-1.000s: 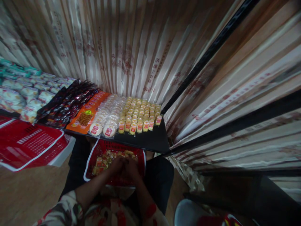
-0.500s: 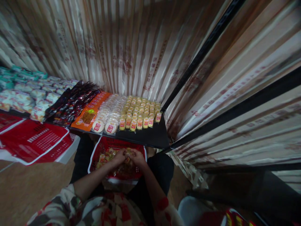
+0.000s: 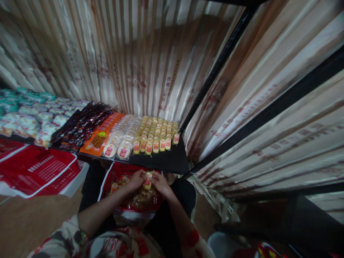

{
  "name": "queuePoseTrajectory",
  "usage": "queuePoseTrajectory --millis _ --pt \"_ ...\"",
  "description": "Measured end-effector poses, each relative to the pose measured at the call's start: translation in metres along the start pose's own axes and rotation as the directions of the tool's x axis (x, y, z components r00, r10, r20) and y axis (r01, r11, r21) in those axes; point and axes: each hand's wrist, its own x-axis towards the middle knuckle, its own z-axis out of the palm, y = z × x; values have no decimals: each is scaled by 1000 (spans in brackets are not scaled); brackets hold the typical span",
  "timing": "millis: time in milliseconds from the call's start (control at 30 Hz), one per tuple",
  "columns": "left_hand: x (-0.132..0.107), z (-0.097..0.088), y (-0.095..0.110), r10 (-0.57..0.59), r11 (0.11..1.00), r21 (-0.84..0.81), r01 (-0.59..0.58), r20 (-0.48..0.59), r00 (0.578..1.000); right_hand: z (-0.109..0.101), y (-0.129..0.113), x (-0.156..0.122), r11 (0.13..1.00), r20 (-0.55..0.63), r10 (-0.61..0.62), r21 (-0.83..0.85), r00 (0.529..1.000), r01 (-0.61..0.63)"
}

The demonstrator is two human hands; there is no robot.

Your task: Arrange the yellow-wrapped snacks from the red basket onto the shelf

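Note:
My left hand (image 3: pixel 137 179) and my right hand (image 3: pixel 161 182) meet over a red basket (image 3: pixel 110 178) resting on my lap. Both hands are closed on small yellow snack packets (image 3: pixel 147 184), held between them just above the basket. More of the same packets lie loose in the basket (image 3: pixel 134 200). Straight ahead, a black shelf (image 3: pixel 166 163) carries neat rows of yellow packets (image 3: pixel 157 134) at its right end. Beside those sit round white wrapped cakes (image 3: pixel 119 141).
Further left on the shelf lie an orange snack pack (image 3: pixel 99 138), dark red bags (image 3: pixel 77 125) and white-and-green bags (image 3: pixel 24 114). Red basket lids (image 3: pixel 37 170) lie at the left. Striped curtains hang behind and to the right. A white stool (image 3: pixel 220 243) is at my lower right.
My hands have risen from inside the basket with yellow packets between them. The view has shifted slightly, with the shelf now a little lower in the picture.

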Motion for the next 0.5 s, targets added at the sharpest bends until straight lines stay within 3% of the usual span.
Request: queuePoseTrajectory --millis 367,500 --pt "6 13 28 161 985 -76 -158 34 986 -24 -34 -14 991 -89 -135 12 987 136" --pt "15 25 36 139 989 -55 -137 28 990 -37 -44 -15 986 -103 -162 18 981 165"
